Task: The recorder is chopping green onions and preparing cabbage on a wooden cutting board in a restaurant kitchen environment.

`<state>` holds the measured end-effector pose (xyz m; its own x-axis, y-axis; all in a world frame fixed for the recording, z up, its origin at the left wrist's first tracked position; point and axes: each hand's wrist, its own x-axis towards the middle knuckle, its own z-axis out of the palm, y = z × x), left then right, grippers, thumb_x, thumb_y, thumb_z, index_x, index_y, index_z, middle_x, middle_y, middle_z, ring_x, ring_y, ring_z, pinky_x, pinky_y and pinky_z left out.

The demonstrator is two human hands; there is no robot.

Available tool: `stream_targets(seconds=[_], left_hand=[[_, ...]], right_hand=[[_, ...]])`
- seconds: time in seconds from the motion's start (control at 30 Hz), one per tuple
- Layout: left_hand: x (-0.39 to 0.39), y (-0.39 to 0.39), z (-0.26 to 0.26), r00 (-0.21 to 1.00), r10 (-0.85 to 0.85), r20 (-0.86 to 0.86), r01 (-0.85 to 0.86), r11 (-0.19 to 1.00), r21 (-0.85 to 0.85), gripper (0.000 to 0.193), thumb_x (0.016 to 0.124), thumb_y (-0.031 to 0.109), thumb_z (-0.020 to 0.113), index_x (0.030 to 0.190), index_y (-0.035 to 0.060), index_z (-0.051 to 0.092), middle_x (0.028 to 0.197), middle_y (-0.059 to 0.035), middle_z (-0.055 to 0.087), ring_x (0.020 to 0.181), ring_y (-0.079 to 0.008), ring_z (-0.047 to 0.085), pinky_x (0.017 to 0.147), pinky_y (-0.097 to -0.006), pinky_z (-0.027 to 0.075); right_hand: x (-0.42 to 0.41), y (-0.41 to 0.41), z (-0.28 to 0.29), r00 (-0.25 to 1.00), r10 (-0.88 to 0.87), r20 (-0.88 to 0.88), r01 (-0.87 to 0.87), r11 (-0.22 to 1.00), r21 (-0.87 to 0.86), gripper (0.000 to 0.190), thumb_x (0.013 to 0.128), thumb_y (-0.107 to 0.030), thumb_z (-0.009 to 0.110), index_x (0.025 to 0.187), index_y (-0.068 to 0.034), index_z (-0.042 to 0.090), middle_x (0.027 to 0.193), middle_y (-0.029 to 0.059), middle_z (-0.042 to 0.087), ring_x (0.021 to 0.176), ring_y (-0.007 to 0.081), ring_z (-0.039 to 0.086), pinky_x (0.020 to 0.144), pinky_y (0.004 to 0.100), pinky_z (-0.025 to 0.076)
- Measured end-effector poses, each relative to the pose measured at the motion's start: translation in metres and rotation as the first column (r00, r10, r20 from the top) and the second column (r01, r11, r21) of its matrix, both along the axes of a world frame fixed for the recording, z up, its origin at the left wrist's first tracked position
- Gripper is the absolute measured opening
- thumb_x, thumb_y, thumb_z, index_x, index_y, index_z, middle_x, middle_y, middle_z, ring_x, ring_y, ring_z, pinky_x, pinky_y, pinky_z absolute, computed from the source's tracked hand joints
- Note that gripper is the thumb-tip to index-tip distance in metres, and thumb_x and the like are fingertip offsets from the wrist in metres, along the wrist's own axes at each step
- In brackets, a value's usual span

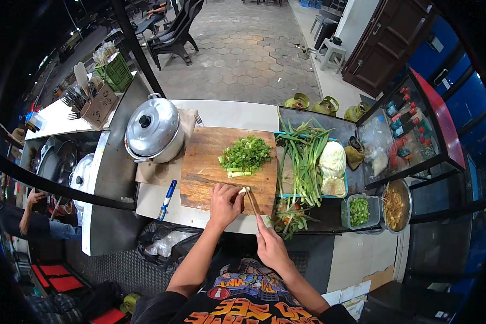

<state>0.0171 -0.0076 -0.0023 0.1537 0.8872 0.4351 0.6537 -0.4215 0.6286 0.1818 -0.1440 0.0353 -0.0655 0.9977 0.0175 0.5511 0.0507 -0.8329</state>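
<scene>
A wooden cutting board (pixel 202 162) lies on the white counter before me. On it sits a heap of chopped green onion (pixel 247 153), with a few pale stalk pieces (pixel 239 174) at its near side. My left hand (pixel 224 206), fingers curled, pins a small whitish vegetable piece (pixel 245 189) near the board's front edge. The handle of a kitchen knife (pixel 251 202) is in my right hand (pixel 272 249); its blade points away from me, right beside that piece. A blue-handled peeler (pixel 168 198) rests left of the board.
A lidded aluminium pot (pixel 154 129) stands left of the board. To the right, a blue tray (pixel 345 184) carries long green onions (pixel 303 162) and cabbage (pixel 332 158). Beyond are a plastic tub of chopped greens (pixel 359 211), a metal bowl (pixel 407 202) and a glass case (pixel 409 133). Another person's hand (pixel 35 196) shows far left.
</scene>
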Motion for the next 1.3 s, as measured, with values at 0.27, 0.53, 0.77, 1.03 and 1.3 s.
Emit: stream_targets(seconds=[0.27, 0.53, 0.77, 1.03, 1.3], left_hand=[[0.001, 0.002, -0.001, 1.0, 0.003, -0.01, -0.003, 1.0, -0.028, 0.013, 0.081, 0.014, 0.077, 0.093, 0.0084, 0.078, 0.09, -0.003, 0.069, 0.092, -0.0249, 0.058, 0.083, -0.04, 0.038], [0.004, 0.002, 0.003, 1.0, 0.015, -0.008, -0.015, 0.999, -0.042, 0.012, 0.081, 0.014, 0.076, 0.093, 0.0094, 0.078, 0.088, -0.0024, 0.068, 0.091, -0.0247, 0.058, 0.082, -0.0394, 0.039], [0.0, 0.002, 0.0, 1.0, 0.009, -0.012, -0.009, 1.0, -0.023, 0.013, 0.08, 0.011, 0.077, 0.093, 0.0103, 0.079, 0.09, -0.0028, 0.071, 0.091, -0.0245, 0.06, 0.082, -0.0392, 0.038], [-0.002, 0.001, 0.003, 0.999, -0.018, 0.032, 0.019, 0.998, -0.055, 0.009, 0.082, 0.014, 0.078, 0.089, 0.01, 0.08, 0.088, -0.0001, 0.072, 0.089, -0.022, 0.059, 0.083, -0.0374, 0.038], [-0.001, 0.002, 0.002, 1.0, -0.012, 0.025, 0.013, 0.999, -0.037, 0.009, 0.082, 0.014, 0.077, 0.09, 0.0104, 0.081, 0.088, 0.0002, 0.072, 0.09, -0.0226, 0.058, 0.083, -0.0374, 0.039]], right_hand=[[-0.007, 0.012, -0.001, 0.999, -0.002, 0.032, 0.005, 0.996, -0.093, 0.057, 0.102, -0.008, 0.05, 0.157, -0.01, 0.037, 0.095, 0.0237, 0.061, 0.088, 0.0434, 0.063, 0.084, 0.0485, 0.051], [-0.009, 0.023, -0.003, 0.998, -0.001, 0.057, 0.007, 0.995, -0.099, 0.058, 0.101, -0.009, 0.05, 0.158, -0.012, 0.036, 0.097, 0.0247, 0.061, 0.092, 0.0448, 0.063, 0.086, 0.0498, 0.05], [0.003, -0.009, -0.015, 0.998, 0.018, 0.062, -0.015, 0.999, -0.039, 0.061, 0.101, -0.011, 0.052, 0.16, -0.016, 0.034, 0.092, 0.0224, 0.06, 0.082, 0.0437, 0.063, 0.078, 0.0511, 0.053], [0.005, -0.011, 0.005, 0.999, -0.018, -0.027, 0.02, 0.998, 0.058, 0.058, 0.1, -0.008, 0.054, 0.156, -0.012, 0.04, 0.087, 0.022, 0.059, 0.079, 0.0421, 0.063, 0.076, 0.0469, 0.053], [-0.008, 0.017, -0.006, 0.997, -0.001, 0.075, 0.011, 0.992, -0.128, 0.058, 0.102, -0.01, 0.05, 0.158, -0.013, 0.036, 0.1, 0.025, 0.061, 0.093, 0.0451, 0.062, 0.087, 0.0495, 0.05]])
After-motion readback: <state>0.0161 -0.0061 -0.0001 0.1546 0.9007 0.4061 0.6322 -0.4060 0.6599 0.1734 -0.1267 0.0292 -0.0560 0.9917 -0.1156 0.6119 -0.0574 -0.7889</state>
